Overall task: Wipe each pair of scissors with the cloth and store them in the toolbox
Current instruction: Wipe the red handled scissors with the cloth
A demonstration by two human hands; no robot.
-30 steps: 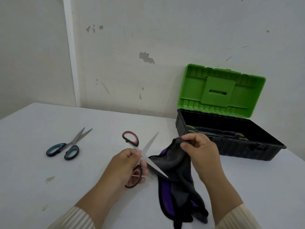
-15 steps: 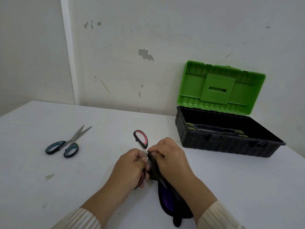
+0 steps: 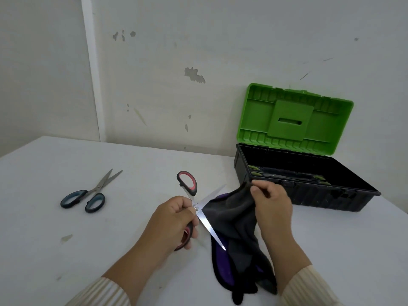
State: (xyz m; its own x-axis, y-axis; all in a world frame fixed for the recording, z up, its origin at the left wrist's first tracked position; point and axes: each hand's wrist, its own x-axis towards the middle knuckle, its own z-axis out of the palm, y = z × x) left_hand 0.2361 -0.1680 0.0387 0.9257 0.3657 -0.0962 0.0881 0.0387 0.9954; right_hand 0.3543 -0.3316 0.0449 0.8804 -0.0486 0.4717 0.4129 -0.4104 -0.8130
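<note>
Shiny metal blades (image 3: 209, 228), matt cloth (image 3: 234, 217)

A white table (image 3: 136, 173) carries blue-handled scissors (image 3: 97, 188), lying slightly open on its left side. A black toolbox (image 3: 331, 195) with its green lid raised stands at the back right.

No writing, label, brand or number can be read on the toolbox (image 3: 326, 196), the red-handled scissors (image 3: 206, 221), the blue-handled scissors (image 3: 95, 189) or the cloth (image 3: 231, 215).
</note>
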